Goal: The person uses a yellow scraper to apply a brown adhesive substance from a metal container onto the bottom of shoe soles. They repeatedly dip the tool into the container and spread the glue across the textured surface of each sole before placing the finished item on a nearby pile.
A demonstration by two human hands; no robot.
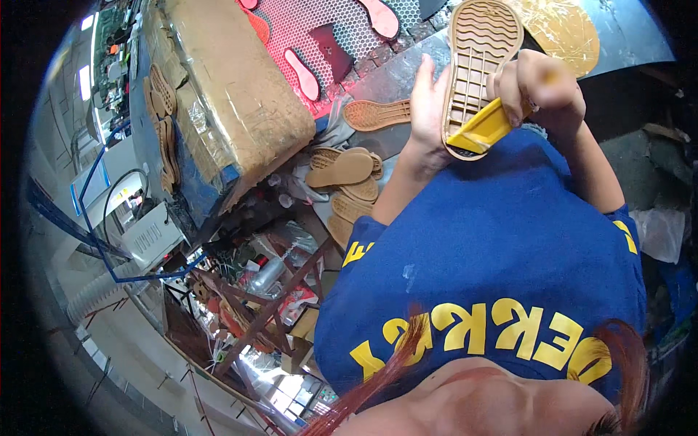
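My left hand [427,102] holds a tan rubber shoe sole [476,65] upright by its left edge, tread side facing me. My right hand [542,83] is closed around a yellow-handled tool [483,129], whose end rests against the heel end of the sole. Both hands are raised in front of my blue shirt with yellow lettering [502,247]. The tool's tip is hidden behind the sole's lower rim.
A pile of several tan soles [349,182] lies left of my left arm, one more sole [374,114] above it. A big worn cardboard box [233,87] sits upper left. Red honeycomb mat with cutouts [313,29] at the top. Cluttered wooden frame [254,305] lower left.
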